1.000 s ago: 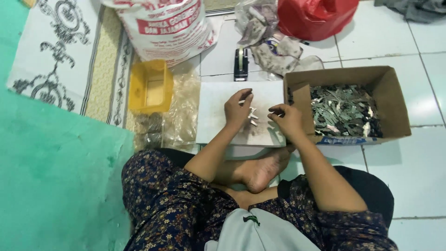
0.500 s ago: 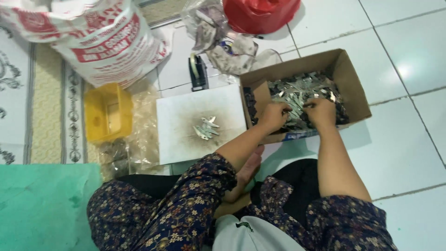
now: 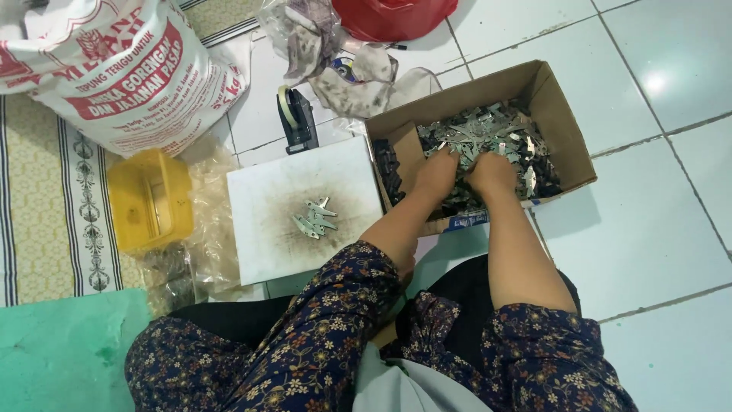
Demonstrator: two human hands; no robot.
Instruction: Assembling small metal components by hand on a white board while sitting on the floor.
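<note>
A cardboard box (image 3: 568, 126) on the tiled floor holds a heap of small flat metal pieces (image 3: 496, 133). Both of my hands are inside it, side by side. My left hand (image 3: 437, 174) and my right hand (image 3: 492, 172) have their fingers curled down into the heap, so the fingertips are hidden. A white board (image 3: 267, 229) lies to the left of the box, dirty in the middle. Several metal pieces (image 3: 314, 217) lie on it in a small cluster, apart from both hands.
A yellow plastic tub (image 3: 149, 200) sits on clear plastic bags (image 3: 210, 244) left of the board. A large printed sack (image 3: 114, 72) stands at the back left. A tape dispenser (image 3: 296, 118), soiled rags (image 3: 343, 65) and a red bag (image 3: 393, 15) lie behind. My legs are crossed below.
A second ago both hands were over the white board at the small cluster. They have moved right into the box and have stayed in the heap since half a second ago.
</note>
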